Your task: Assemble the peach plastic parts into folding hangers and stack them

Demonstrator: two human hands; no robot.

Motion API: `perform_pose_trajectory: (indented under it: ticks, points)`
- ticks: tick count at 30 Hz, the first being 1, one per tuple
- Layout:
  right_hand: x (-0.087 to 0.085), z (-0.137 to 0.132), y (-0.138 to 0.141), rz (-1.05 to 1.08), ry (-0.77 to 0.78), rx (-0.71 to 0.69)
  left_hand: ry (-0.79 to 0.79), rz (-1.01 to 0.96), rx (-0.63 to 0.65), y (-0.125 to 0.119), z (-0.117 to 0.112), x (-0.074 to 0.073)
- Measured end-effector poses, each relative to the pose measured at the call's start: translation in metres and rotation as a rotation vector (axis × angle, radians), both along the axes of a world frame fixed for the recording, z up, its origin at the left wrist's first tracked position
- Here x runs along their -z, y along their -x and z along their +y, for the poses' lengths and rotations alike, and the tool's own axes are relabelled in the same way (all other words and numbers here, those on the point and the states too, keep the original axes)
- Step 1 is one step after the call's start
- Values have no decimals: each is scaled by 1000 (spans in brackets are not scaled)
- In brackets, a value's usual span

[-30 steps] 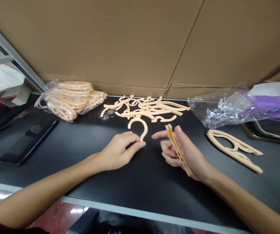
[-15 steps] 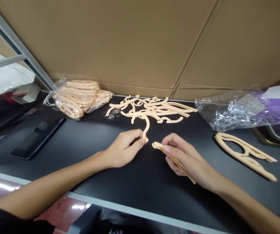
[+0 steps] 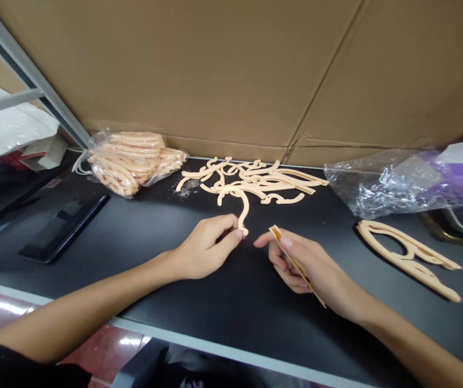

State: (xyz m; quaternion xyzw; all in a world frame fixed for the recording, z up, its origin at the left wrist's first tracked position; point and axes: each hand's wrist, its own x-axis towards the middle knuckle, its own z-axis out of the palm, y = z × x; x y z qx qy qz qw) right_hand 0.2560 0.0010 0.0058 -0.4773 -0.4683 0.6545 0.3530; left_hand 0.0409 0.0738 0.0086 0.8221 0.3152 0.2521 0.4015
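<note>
My left hand [image 3: 205, 250] pinches the lower stem of a peach plastic hook piece [image 3: 241, 207], whose curved top points away from me over the black table [image 3: 134, 237]. My right hand [image 3: 300, 261] is closed round a flat peach hanger arm [image 3: 296, 264], seen almost edge-on, its upper end a few centimetres right of the hook's stem. The two pieces do not touch. Behind them lies a loose pile of several peach hanger parts [image 3: 255, 180].
A clear bag of hanger parts [image 3: 128, 159] sits at the back left. An assembled peach hanger [image 3: 407, 256] lies at the right. Crumpled clear plastic [image 3: 380, 180] covers purple packaging behind it. A black tray [image 3: 62, 226] lies at the left. A cardboard wall [image 3: 231, 70] closes the back.
The hook has turned edge-on in my left hand. My right hand lowered and tilted the hanger arm, bringing its tip nearer the hook's stem. The camera view shifted slightly left.
</note>
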Motion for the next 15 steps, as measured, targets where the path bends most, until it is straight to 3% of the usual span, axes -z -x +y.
perform_pose_trajectory:
  ticks: [5,10,15]
  points:
    - [-1,-1,2,-69,-1,43,-61,-23,7,0,-1,1]
    - [-2,1,3,-217,-156,48,-199,-55,13,0,-2,2]
    - [-6,0,3,-445,-277,-47,-277,-81,-5,0,-4,3]
